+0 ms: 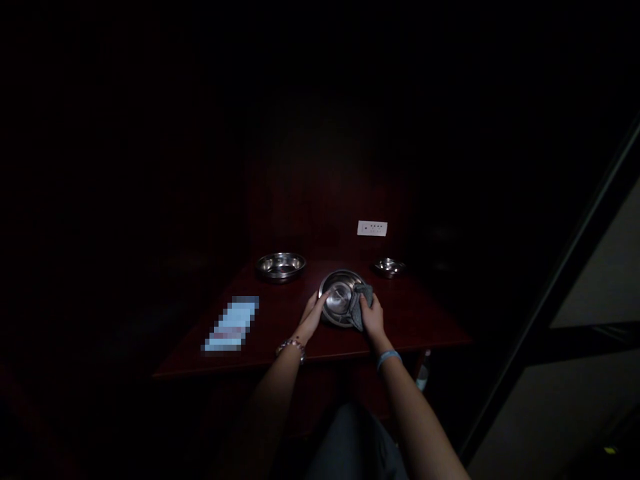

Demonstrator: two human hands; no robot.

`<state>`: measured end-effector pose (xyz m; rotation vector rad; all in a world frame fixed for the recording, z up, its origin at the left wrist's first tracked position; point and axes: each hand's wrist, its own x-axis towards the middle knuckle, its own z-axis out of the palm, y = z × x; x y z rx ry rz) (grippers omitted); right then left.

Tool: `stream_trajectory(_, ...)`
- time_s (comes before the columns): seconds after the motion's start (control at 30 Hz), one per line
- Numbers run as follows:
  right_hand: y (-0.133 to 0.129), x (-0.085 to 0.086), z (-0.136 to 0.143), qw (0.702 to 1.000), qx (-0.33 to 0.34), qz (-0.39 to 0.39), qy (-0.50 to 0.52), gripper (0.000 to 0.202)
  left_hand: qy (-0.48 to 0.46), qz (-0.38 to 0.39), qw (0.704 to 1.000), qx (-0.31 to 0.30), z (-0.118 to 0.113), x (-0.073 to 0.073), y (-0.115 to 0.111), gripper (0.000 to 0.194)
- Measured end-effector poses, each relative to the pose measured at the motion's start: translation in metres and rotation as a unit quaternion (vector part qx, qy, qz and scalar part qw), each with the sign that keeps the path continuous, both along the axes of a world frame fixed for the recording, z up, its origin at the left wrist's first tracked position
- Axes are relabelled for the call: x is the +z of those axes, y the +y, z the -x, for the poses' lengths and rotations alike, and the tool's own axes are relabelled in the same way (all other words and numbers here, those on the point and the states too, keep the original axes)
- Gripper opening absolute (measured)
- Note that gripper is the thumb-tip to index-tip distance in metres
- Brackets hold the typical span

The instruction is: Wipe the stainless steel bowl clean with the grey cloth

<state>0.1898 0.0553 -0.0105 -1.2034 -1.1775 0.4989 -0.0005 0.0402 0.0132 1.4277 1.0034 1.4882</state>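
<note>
A round, shiny metal bowl (338, 301) is held up over the front half of a dark red table, its inside facing me. My left hand (312, 316) grips its left rim, with the thumb over the edge. In my right hand (373, 317) is a grey cloth (357, 308), pressed against the bowl's right rim and partly inside it. The fingers behind the bowl and under the cloth are hidden.
At the back left of the table (285, 327) stand wider metal bowls (281, 267), seemingly stacked. Smaller metal dishes (389, 268) sit at the back right, below a white wall socket (373, 229). A blurred-out bright rectangle (232, 325) lies at the left. A bottle (424, 372) shows below the right edge.
</note>
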Motion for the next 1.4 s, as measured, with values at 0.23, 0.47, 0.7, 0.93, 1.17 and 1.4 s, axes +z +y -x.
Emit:
stream_trajectory(0.23,-0.001,0.004,0.000,0.999,-0.039,0.022,0.005,0.039,0.019,-0.041,0.999,-0.017,-0.008,0.005,-0.008,0.071)
stream_trajectory(0.47,-0.001,0.003,-0.001,0.997,-0.069,0.023,0.010,0.037,0.054,0.002,0.999,-0.003,-0.005,0.003,-0.006,0.062)
stream_trajectory(0.7,-0.002,0.004,-0.001,0.998,-0.063,0.031,-0.002,0.038,0.032,0.034,0.997,0.061,-0.004,-0.003,0.006,0.043)
stream_trajectory(0.93,-0.003,0.006,-0.001,0.997,-0.068,0.036,-0.003,0.037,0.006,0.008,0.993,0.115,-0.001,-0.013,0.019,0.030)
stream_trajectory(1.17,-0.004,0.006,-0.002,0.998,-0.064,0.028,-0.009,0.037,0.010,0.010,0.994,0.106,0.000,-0.023,0.028,0.027)
stream_trajectory(1.4,-0.002,0.005,-0.002,0.998,-0.056,0.016,0.002,0.034,0.021,0.012,0.995,0.102,0.000,-0.022,0.027,0.019)
